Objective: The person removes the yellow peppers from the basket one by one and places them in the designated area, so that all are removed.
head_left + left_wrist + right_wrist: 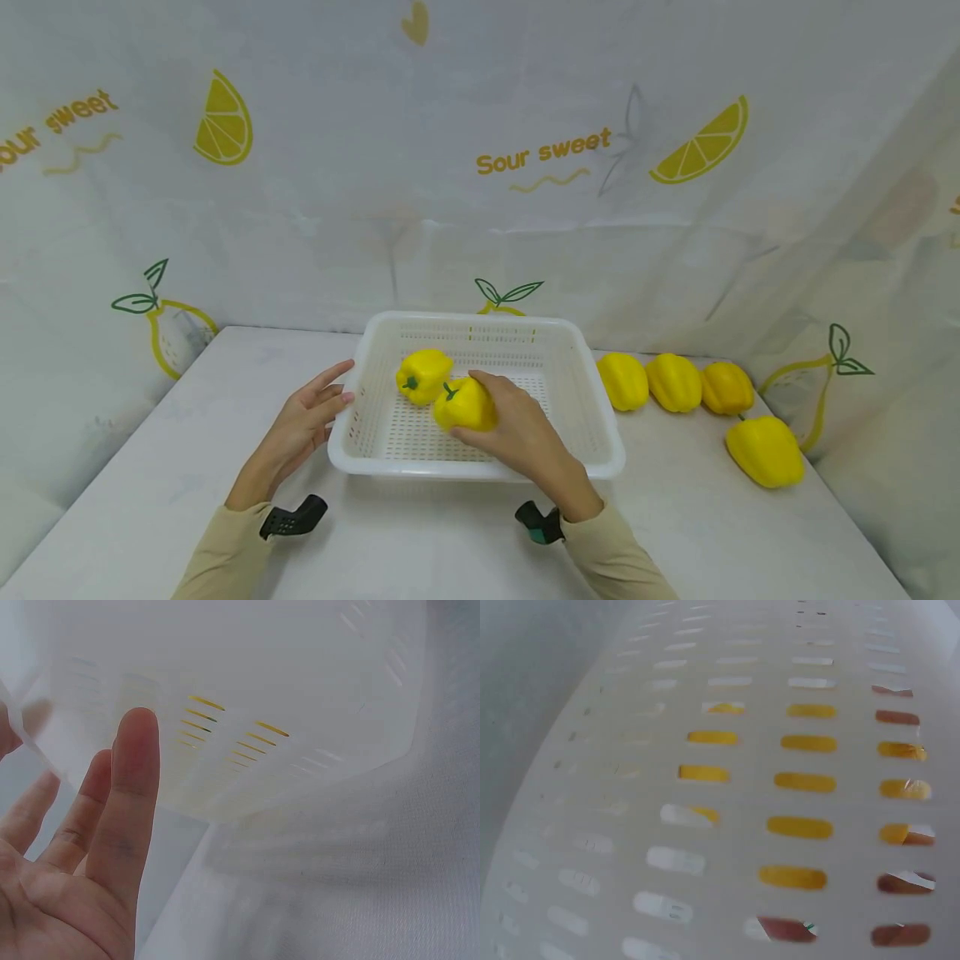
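A white plastic basket (480,468) with slotted walls stands on the table. Inside it my right hand (525,429) grips a yellow bell pepper (467,406) with a green stem, thumb on the near side and fingers on the far side. Just left of that one, a second yellow bell pepper (422,375) lies in the basket. My left hand (300,425) is at the basket's left side, its fingers extended along the outer wall (285,667). In the right wrist view, the slotted wall (735,802) hides most of the right hand; yellow shows through the slots.
Several more yellow bell peppers, such as the nearest one (765,452), lie on the white table (675,500) to the right of the basket. Behind it hangs a white curtain (337,208) with lemon prints, close to the table's back edge.
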Demonstrator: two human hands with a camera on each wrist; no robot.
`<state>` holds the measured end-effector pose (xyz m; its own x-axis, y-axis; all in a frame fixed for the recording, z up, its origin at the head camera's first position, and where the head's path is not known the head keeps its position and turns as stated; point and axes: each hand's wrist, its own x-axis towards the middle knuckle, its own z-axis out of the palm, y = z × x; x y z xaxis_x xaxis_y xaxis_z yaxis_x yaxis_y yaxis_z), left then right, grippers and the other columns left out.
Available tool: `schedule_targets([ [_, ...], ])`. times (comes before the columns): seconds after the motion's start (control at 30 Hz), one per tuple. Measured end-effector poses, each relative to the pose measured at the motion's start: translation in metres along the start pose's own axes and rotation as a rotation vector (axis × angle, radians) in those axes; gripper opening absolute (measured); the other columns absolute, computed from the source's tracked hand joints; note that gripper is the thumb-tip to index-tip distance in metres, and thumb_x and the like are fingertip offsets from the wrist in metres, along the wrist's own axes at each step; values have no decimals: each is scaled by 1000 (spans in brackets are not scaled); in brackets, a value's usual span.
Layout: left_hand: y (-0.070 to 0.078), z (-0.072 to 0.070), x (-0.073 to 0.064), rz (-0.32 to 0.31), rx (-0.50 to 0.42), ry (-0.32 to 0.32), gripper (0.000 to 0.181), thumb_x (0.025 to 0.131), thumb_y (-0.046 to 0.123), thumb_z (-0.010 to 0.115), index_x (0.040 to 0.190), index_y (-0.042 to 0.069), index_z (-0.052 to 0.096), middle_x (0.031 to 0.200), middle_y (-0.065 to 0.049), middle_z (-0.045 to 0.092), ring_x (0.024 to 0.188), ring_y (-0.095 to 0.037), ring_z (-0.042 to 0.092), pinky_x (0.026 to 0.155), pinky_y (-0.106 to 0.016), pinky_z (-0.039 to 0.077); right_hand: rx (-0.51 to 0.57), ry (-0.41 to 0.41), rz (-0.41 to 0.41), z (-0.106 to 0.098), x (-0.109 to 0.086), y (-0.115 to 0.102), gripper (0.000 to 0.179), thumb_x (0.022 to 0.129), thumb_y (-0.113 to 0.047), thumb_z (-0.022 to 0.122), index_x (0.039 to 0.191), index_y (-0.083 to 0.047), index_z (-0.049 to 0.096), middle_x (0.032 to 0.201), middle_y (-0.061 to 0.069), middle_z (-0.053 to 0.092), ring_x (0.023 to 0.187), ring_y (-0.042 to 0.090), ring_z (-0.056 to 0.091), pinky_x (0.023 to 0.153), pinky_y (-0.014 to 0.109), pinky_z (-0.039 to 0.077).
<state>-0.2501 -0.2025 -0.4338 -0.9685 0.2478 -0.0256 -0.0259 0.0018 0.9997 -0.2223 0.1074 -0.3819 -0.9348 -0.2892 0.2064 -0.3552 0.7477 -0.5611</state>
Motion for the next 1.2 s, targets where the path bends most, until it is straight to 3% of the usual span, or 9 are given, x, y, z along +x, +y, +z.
schedule_targets([
  [0.37,0,1,0,2,-11,-7,69,101,21,59,159,14,21,117,7,59,103,-6,65,85,-29,59,-13,46,47,-15,-9,16,76,80,-36,83,142,-9,50,140,8,58,127,27,55,107,47,47],
  [0.63,0,0,0,1,-1,1,70,101,22,59,159,15,21,116,8,60,103,-6,65,85,-29,59,-26,107,24,-26,-17,30,78,79,-33,84,143,-7,49,139,10,58,126,28,56,108,47,47],
  [0.93,0,0,-2,2,12,5,69,101,22,59,159,16,21,118,8,59,103,-6,65,85,-29,59,4,181,-1,-46,-28,43,79,79,-30,85,144,-8,47,139,13,57,121,30,58,100,48,53],
  [1.2,1,1,-2,13,4,-2,69,101,21,58,159,14,21,118,7,58,104,-5,65,86,-28,59,-37,258,-4,-67,-38,55,78,79,-25,85,143,-4,47,132,15,60,104,26,58,86,41,55],
])
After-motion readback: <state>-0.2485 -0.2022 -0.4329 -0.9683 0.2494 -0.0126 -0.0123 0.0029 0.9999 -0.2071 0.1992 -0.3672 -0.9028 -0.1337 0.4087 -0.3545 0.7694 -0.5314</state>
